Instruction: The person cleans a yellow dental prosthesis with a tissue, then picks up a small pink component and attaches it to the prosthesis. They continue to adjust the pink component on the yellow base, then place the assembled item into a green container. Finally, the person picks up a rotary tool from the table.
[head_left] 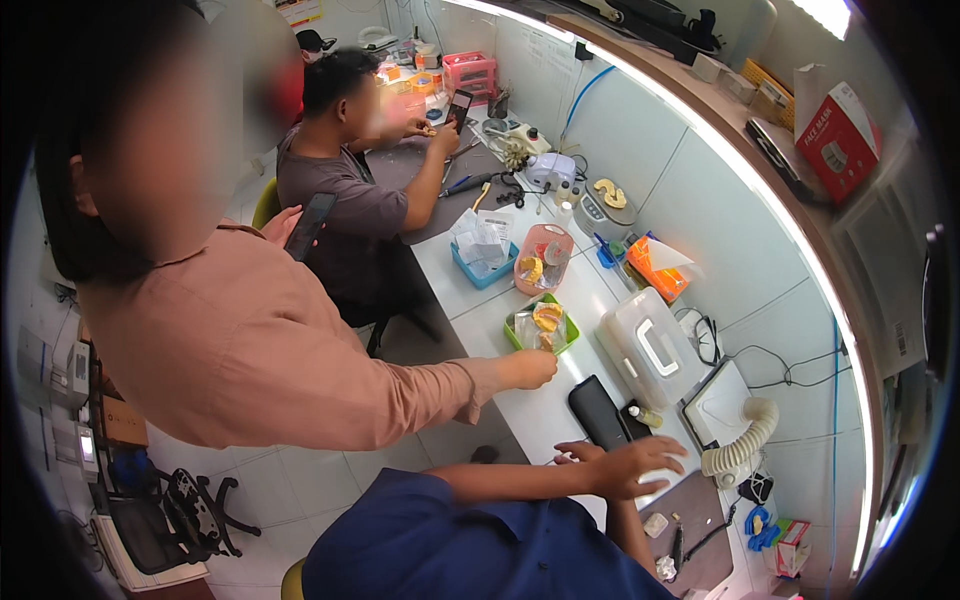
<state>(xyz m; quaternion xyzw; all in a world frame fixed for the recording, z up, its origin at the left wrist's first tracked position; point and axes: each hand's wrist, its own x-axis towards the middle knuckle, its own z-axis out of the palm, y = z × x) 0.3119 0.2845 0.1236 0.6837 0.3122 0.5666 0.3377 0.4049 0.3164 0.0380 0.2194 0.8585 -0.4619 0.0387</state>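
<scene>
My left arm reaches across to the right, and my left hand (642, 466) is raised with its fingers spread and nothing in it. Beneath that arm my right forearm crosses upward, and my right hand (578, 452) shows past it with fingers apart, near a black case (598, 410) on the white bench. The right palm is hidden. Close to both hands lies a small bottle (645, 416). On the dark mat (700, 500) beside my arms are a pale block (655, 525), a black handpiece (678, 545) and a crumpled white piece (666, 568).
A standing co-worker's hand (530, 369) is beside a green basket (568, 335) with yellow dental models. Pink (560, 238) and blue (470, 272) baskets stand beyond. A clear lidded box (650, 345) and ribbed hose (752, 430) line the wall. Another person (340, 190) sits farther along.
</scene>
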